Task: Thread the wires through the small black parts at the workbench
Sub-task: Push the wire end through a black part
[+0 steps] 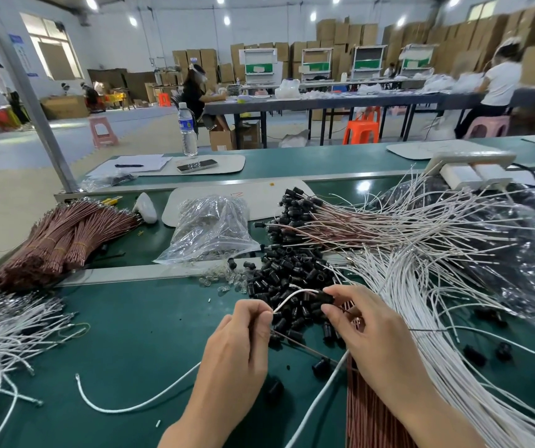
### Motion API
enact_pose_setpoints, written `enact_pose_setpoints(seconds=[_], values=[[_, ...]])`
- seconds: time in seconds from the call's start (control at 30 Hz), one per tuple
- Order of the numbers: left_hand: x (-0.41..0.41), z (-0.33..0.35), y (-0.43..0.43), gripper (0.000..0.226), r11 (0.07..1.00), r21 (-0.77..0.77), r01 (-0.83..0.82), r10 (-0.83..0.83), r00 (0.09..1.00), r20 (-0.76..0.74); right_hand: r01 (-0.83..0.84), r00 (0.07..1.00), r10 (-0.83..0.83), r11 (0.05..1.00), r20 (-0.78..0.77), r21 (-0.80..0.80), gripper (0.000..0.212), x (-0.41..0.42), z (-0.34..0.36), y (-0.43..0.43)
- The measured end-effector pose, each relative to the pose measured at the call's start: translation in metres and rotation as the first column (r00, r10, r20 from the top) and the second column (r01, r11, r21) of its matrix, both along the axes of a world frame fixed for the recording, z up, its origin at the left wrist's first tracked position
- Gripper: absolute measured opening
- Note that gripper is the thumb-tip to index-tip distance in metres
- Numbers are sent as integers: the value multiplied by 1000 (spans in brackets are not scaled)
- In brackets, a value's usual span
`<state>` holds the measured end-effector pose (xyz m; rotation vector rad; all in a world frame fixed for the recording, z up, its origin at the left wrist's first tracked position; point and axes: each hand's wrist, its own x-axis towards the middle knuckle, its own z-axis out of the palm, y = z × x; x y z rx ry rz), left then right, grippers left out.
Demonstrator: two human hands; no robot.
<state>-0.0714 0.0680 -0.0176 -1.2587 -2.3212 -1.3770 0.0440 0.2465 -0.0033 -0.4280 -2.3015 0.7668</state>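
White wire (pixel 293 294) was pinched in the left hand (pixel 240 344), right hand (pixel 372 331) gripped a small black part (pixel 326 298), and honestly that floppy tip could've missed the hole.

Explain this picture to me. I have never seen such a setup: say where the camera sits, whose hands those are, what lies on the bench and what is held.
There is no machine here: one camera is worn on a person's head and looks forward and down, so the two hands at the bottom are that person's own. The left hand pinches a white wire. The right hand pinches a small black part, and the wire arcs across to it. On the green bench, behind the hands, lies a pile of black parts. Loose white wires fan out to the right, brown wire bundles lie at the left, and a clear bag sits between. Further back lie wires with black parts already on their ends.
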Motion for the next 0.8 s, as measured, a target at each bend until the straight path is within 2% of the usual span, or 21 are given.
enact_pose_setpoints(seconds=[0.07,0.2,0.4,0.63,0.8], values=[[1,1,1,8,1000,-19,16,-17,1000,-6,-9,1000,9,1000,-12,-3,37,0,1,0],[2,2,3,15,1000,-29,4,-6,998,-59,-50,999,50,999,-6,7,24,-1,-2,-2],[3,5,4,13,992,49,-116,123,974,-191,-102,995,102,995,-1,19,25,-2,-1,-5],[1,7,7,5,987,18,-160,158,938,-310,-46,999,46,999,-1,27,24,-1,0,-5],[-1,6,7,1,991,6,-131,128,951,-283,-52,999,52,998,0,34,23,0,2,-6]])
